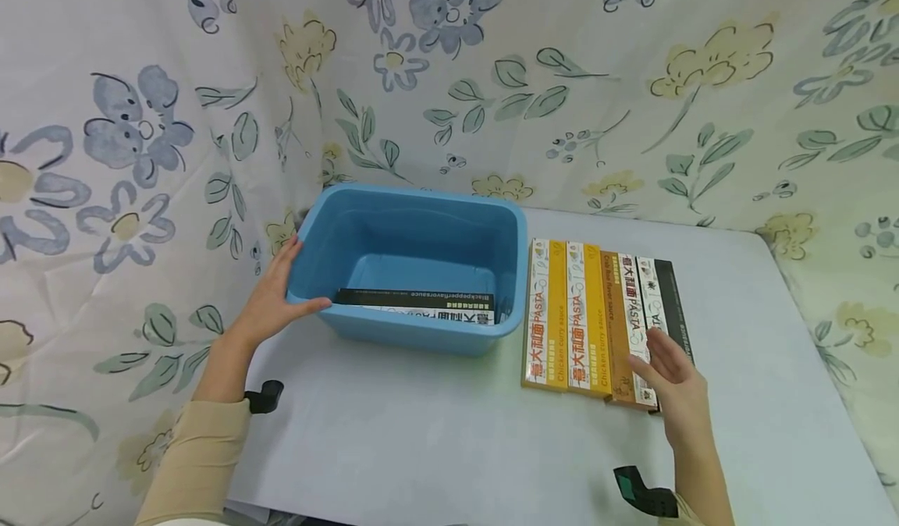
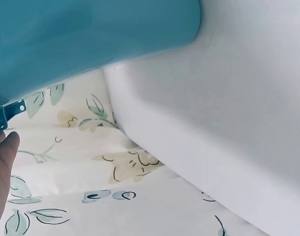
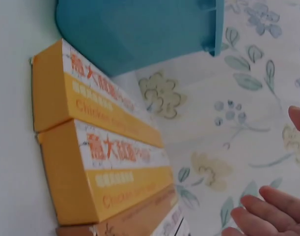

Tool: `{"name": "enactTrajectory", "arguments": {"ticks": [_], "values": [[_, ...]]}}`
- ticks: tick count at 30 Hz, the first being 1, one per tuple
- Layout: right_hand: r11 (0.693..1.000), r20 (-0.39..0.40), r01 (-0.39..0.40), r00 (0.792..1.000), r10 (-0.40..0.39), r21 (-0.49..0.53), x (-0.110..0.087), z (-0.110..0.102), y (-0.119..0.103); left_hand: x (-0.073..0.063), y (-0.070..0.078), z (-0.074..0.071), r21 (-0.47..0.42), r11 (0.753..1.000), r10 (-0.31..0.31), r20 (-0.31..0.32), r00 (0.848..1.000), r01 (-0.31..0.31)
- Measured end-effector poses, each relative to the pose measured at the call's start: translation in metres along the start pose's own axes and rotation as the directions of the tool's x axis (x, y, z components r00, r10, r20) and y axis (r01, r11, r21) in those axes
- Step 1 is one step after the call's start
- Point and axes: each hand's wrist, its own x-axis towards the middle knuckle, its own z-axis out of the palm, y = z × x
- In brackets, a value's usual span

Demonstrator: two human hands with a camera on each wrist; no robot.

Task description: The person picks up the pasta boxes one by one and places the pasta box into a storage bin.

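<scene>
A blue plastic tub (image 1: 421, 339) stands toward the back left of the table. My left hand (image 1: 277, 296) holds its left front corner, thumb over the rim and fingers along the outer side. Inside, against the front wall, lies a black-and-white pasta box (image 1: 414, 300). Right of the tub, side by side, are two yellow chicken curry pasta boxes (image 1: 557, 315), a brown crab pasta box (image 1: 621, 382) and a black-and-white one (image 1: 670, 292). Over the brown and black boxes hovers my right hand (image 1: 677, 389), thumb apart from the fingers, holding nothing; it partly hides them.
The white table (image 1: 421, 440) carries the tub and boxes. Flowered cloth (image 1: 492, 143) hangs behind and along the left side. Black camera mounts (image 1: 642, 495) sit at both wrists. A small bracket (image 2: 10, 113) juts from the tub near the left hand.
</scene>
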Motion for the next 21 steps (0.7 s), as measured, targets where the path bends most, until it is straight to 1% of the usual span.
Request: {"name": "enactTrajectory", "arguments": {"ticks": [2,5,6,8,12,14,16,19,21], "values": [[1.0,-0.035,-0.015,0.999,0.015,-0.023,0.007,-0.006,0.017,0.0,0.0,0.0,-0.001,1.0,0.003,-0.001,1.0,-0.003],[0.994,-0.123,-0.052,0.992,0.041,-0.091,0.018,-0.015,0.045,0.0,-0.001,0.001,-0.003,1.0,0.011,-0.003,1.0,-0.011],[0.992,-0.143,-0.057,0.989,0.041,-0.111,0.019,-0.017,0.05,0.0,-0.001,0.001,-0.005,1.0,0.015,-0.004,1.0,-0.015],[0.989,-0.183,-0.092,0.981,0.07,-0.117,0.018,-0.02,0.051,0.0,-0.002,0.001,-0.006,1.0,0.022,-0.007,1.0,-0.022],[0.985,-0.203,-0.155,0.969,0.138,-0.071,0.006,-0.021,0.03,0.0,-0.002,0.001,-0.004,1.0,0.021,-0.013,1.0,-0.021],[0.984,-0.233,-0.17,0.961,0.152,-0.059,0.015,-0.028,0.053,0.0,-0.002,0.0,-0.001,1.0,0.018,-0.014,1.0,-0.018],[0.983,-0.264,-0.173,0.952,0.154,-0.052,0.029,-0.037,0.085,0.0,-0.002,0.001,0.001,1.0,0.016,-0.016,1.0,-0.016],[0.983,-0.311,-0.174,0.939,0.145,-0.066,0.05,-0.049,0.134,-0.001,-0.002,0.001,0.0,1.0,0.016,-0.015,1.0,-0.016],[0.98,-0.328,-0.186,0.932,0.153,-0.073,0.051,-0.053,0.14,-0.001,-0.001,0.001,0.0,1.0,0.017,-0.014,1.0,-0.017]]}}
